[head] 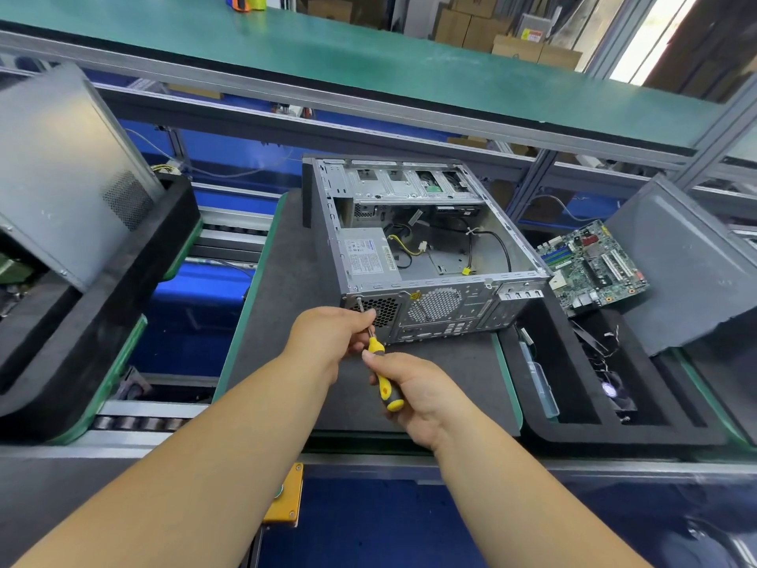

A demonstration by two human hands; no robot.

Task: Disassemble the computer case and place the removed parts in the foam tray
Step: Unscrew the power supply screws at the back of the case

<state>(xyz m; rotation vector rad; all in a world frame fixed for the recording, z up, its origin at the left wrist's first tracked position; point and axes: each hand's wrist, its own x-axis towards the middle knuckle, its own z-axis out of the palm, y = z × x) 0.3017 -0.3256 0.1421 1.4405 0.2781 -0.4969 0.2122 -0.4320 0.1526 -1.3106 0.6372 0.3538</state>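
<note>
Nearest the camera, the right hand [413, 393] grips a yellow screwdriver [383, 373] while the left hand [327, 336] pinches its shaft, tip at the case's [426, 256] rear left corner. Just right sits the foam tray [614, 432] holding a fan [614, 393], with a motherboard [596, 266] on its far edge. Bare mat [282, 289] lies left of the case, the power supply [368, 260] still inside.

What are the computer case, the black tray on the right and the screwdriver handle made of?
Computer case: apparently bare sheet metal, grey with a dull shine and punched holes. Tray: looks like black foam, matte with thick rounded walls. Screwdriver handle: probably plastic or rubber, yellow and black.
</note>
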